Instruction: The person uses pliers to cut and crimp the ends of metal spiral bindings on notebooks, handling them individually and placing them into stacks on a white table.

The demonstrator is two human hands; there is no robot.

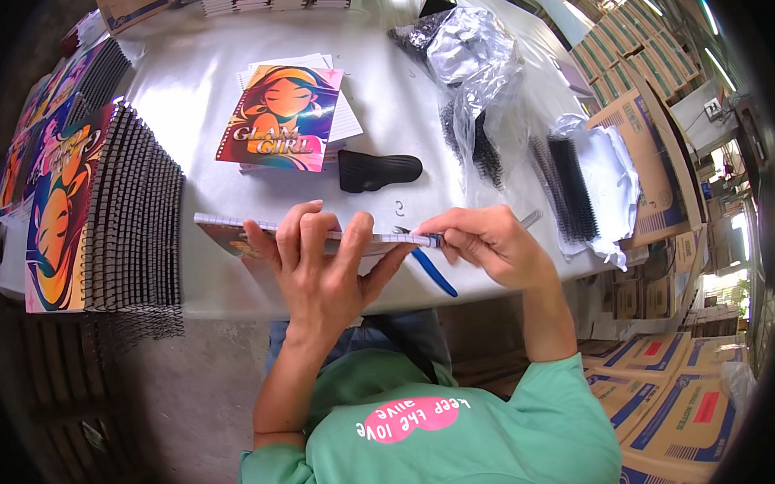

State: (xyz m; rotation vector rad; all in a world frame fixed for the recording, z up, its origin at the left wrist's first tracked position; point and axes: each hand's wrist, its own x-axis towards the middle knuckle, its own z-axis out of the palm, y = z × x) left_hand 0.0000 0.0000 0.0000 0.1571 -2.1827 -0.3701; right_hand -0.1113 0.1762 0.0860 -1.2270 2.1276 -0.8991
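Observation:
My left hand (315,258) grips a notebook (216,227), tilted nearly edge-on above the table's near edge, fingers over its top and thumb underneath. At the notebook's right end my right hand (496,246) is closed, thumb and fingertips pinched at the corner of the bound edge. Whatever lies between those fingertips is hidden. Just below the right end rests a tool with a blue handle (434,273), its head partly covered by the notebook. Beyond my hands sit a black ribbed object (380,170) and a pile topped by a colourful notebook cover (280,117).
Stacks of spiral-bound notebooks (131,210) stand at the left. Clear plastic bags (479,56) with black coils lie at the back right. More black spiral coils (571,186) rest on white paper beside an open carton (639,162). Cardboard boxes (671,403) are stacked at the lower right.

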